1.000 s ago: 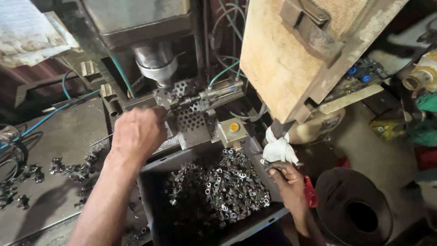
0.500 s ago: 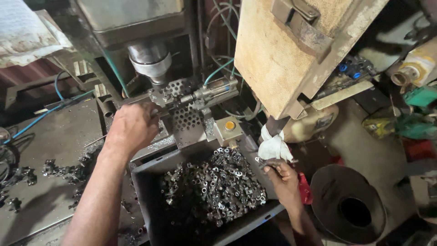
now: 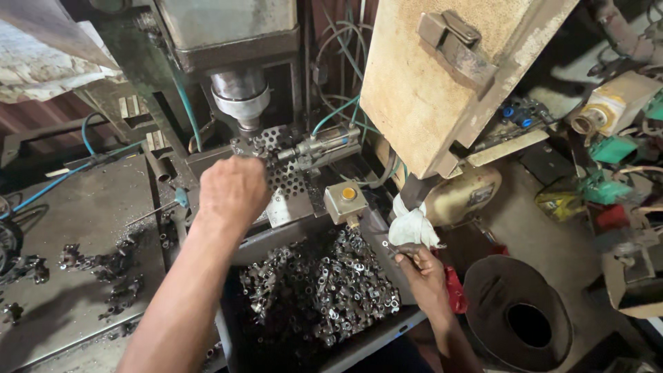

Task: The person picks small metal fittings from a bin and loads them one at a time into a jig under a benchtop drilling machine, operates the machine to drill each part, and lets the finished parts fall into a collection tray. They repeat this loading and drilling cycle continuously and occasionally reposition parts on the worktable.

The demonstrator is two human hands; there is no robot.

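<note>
I read dim, uneven overhead lighting: the tan panel is brightest, lower corners fall into shadow, and edges show slight wide-angle distortion and blur.

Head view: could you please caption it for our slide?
Left hand at perforated press plate; right hand on bin rim of small metal parts.

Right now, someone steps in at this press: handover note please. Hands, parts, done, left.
Left hand: closed, knuckles up, at the perforated plate under the press ram; whatever its fingers pinch is hidden.
Right hand: on the right rim of the bin, next to a white rag; it seems to pinch a small dark piece, unclear.
Parts: bin heaped with small metal parts; a few more loose pieces on the steel table to the left.
Done: cannot tell how many are pressed.
Left: apparently the heap; ram is up.
</note>
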